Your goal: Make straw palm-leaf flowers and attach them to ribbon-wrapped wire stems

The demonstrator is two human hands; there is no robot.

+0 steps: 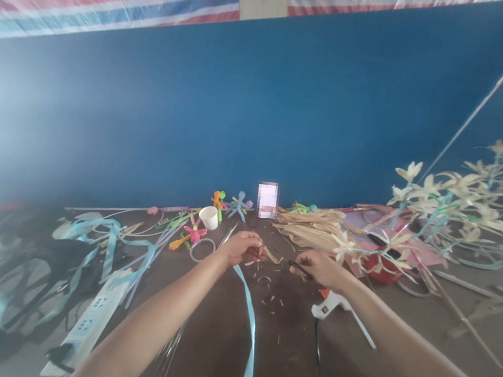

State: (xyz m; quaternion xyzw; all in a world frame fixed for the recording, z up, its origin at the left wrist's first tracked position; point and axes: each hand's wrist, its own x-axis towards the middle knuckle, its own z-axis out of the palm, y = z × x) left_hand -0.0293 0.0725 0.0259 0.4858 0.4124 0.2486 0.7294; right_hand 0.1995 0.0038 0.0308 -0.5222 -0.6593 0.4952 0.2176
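Observation:
My left hand [242, 247] pinches a small tan straw piece [268, 254] above the brown table [216, 342]. My right hand [317, 267] is closed around dark-handled scissors [300, 270], their tip pointing toward the straw piece. Small tan clippings [271, 300] lie scattered on the table below both hands. A light blue ribbon [250, 315] runs from under my left hand toward the near edge.
A white glue gun [331, 305] lies under my right wrist. A pile of straw strips [310, 228] and straw flowers [454, 202] fill the right side. A white cup [209, 217], small colourful figures [235, 205], ribbons and a power strip [91, 318] lie left. A blue wall stands behind.

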